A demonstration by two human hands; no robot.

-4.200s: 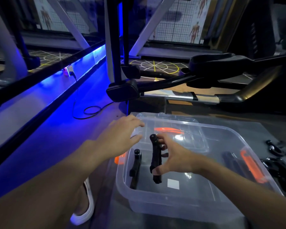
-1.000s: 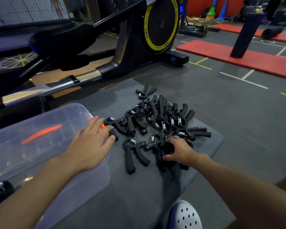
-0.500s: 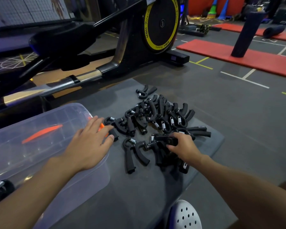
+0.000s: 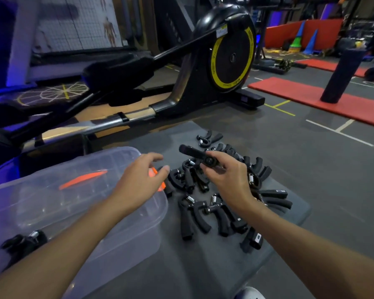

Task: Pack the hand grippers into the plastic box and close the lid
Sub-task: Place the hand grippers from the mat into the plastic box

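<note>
A clear plastic box [image 4: 138,229] with orange latches stands at the left on a grey mat. A black hand gripper [image 4: 24,242] lies inside it at the lower left. A pile of several black hand grippers [image 4: 229,190] lies on the mat to the right of the box. My right hand [image 4: 229,178] holds one black hand gripper [image 4: 192,153] lifted above the pile, its handle pointing left. My left hand [image 4: 138,180] hovers over the box's right corner with relaxed fingers and holds nothing.
A black exercise machine with a yellow-ringed flywheel [image 4: 231,59] and its metal rail [image 4: 117,121] stands just behind the box and mat. Red mats [image 4: 311,98] and a dark upright post [image 4: 341,76] lie farther right. A white shoe [image 4: 248,294] shows at the bottom edge.
My right hand has picked one hand gripper out of the pile and raised it toward the box. My left hand has lifted off the box rim. Earlier both hands were inside the box.
</note>
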